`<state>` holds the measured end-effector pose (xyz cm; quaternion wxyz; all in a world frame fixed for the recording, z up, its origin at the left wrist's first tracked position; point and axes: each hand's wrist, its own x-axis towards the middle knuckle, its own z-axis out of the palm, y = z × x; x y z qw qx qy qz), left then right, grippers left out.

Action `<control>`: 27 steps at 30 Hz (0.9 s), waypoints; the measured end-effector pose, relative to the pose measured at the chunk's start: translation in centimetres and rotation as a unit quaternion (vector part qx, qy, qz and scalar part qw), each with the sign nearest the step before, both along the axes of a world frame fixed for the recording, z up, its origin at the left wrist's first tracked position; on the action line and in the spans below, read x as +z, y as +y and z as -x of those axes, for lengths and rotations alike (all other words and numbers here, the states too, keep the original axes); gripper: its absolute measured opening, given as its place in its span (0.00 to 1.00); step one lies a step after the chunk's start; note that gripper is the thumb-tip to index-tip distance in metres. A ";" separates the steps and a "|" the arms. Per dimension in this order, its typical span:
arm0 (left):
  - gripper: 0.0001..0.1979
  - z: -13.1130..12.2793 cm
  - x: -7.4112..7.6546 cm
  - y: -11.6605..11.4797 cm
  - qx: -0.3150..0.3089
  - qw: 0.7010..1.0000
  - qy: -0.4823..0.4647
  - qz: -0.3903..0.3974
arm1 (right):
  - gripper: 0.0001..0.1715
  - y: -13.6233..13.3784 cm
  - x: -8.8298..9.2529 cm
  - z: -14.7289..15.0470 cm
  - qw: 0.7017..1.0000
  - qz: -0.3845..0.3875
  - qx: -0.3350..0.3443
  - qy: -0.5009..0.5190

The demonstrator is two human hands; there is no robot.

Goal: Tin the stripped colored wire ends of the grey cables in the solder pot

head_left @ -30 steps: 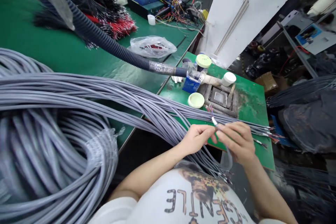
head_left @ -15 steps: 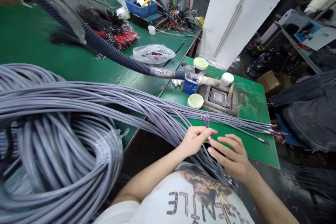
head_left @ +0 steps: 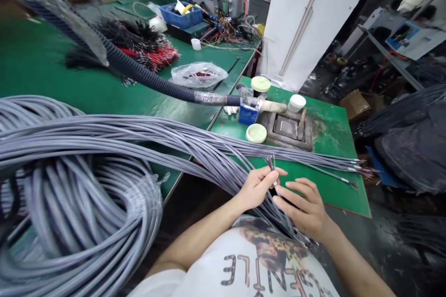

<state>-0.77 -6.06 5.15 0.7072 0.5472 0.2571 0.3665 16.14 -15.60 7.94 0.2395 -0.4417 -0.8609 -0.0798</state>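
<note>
While the left hand pinches the gray cable's end, its thin colored wires poking up, and the right hand sits open just beside it, I'd worry that a tug on the bundle draped across the green counter could yank that end free.

the left hand and right hand have free room over the green table to their right, as far as the long grey cable bundle lying across it ahead. that bundle blocks the way forward and left, and beyond it a black corrugated hose stretches across.
</note>
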 end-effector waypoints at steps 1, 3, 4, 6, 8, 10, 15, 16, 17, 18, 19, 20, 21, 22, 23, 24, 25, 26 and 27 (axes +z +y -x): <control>0.21 0.0 -0.1 0.0 -0.001 1.000 -0.001 -0.002 | 0.24 -0.1 0.0 0.0 1.000 0.000 -0.001 0.000; 0.20 -0.1 -0.3 -0.1 -0.001 1.000 -0.002 -0.009 | 0.24 -0.2 -0.1 0.1 1.000 -0.002 -0.001 0.000; 0.19 -0.2 -0.4 -0.2 0.002 1.000 -0.002 -0.015 | 0.23 -0.2 -0.1 0.1 1.000 -0.004 0.000 0.002; 0.18 -0.4 -0.4 -0.3 0.010 0.999 -0.004 -0.037 | 0.22 -0.3 -0.1 0.3 1.000 -0.009 0.000 0.010; 0.18 -0.8 -0.3 -0.4 0.016 0.997 -0.004 -0.069 | 0.22 -0.5 -0.1 0.5 1.000 -0.009 -0.015 0.019; 0.19 -1.3 -0.2 -0.4 0.006 0.995 0.010 -0.104 | 0.24 -1.0 -0.2 0.5 0.999 -0.001 -0.042 0.027; 0.14 -2.7 -0.7 0.6 -0.087 0.973 0.077 -0.201 | 0.25 -5.4 -1.8 -2.7 0.985 0.001 -0.162 0.055; 0.16 -3.0 -1.0 1.0 -0.088 0.965 0.092 -0.228 | 0.23 -7.0 -2.4 -3.8 0.975 -0.005 -0.214 0.061; 0.16 -3.2 -1.4 1.6 -0.073 0.955 0.117 -0.264 | 0.21 -8.9 -3.1 -5.0 0.958 -0.008 -0.279 0.061; 0.16 -3.5 -1.7 2.2 -0.048 0.939 0.146 -0.309 | 0.19 -10.8 -3.8 -6.0 0.938 0.003 -0.343 0.056; 0.15 -3.8 -2.1 2.8 -0.025 0.917 0.176 -0.356 | 0.18 -12.6 -4.5 -7.0 0.918 0.044 -0.391 0.046; 0.15 -4.2 -2.5 3.4 -0.004 0.892 0.209 -0.401 | 0.18 -14.3 -5.1 -7.6 0.898 0.090 -0.429 0.044; 0.14 -4.7 -2.8 3.9 0.012 0.864 0.251 -0.437 | 0.19 -15.6 -5.7 -7.9 0.877 0.132 -0.459 0.054; 0.14 -5.3 -3.2 4.4 0.019 0.835 0.292 -0.467 | 0.19 -16.6 -6.1 -7.9 0.856 0.164 -0.484 0.079; 0.14 -5.9 -3.4 4.8 0.024 0.807 0.330 -0.490 | 0.20 -17.1 -6.4 -7.6 0.838 0.195 -0.497 0.117; 0.13 -6.6 -3.6 5.2 0.021 0.782 0.363 -0.507 | 0.21 -17.0 -6.7 -6.9 0.822 0.226 -0.498 0.162; 0.12 -7.3 -3.7 5.4 0.017 0.761 0.389 -0.518 | 0.21 -16.5 -6.9 -6.1 0.808 0.258 -0.485 0.211; 0.10 -7.8 -3.8 5.6 0.016 0.746 0.410 -0.524 | 0.21 -15.6 -7.0 -5.2 0.797 0.294 -0.458 0.261; 0.08 -8.3 -3.7 5.6 0.017 0.738 0.422 -0.527 | 0.21 -14.4 -7.1 -4.3 0.787 0.327 -0.422 0.309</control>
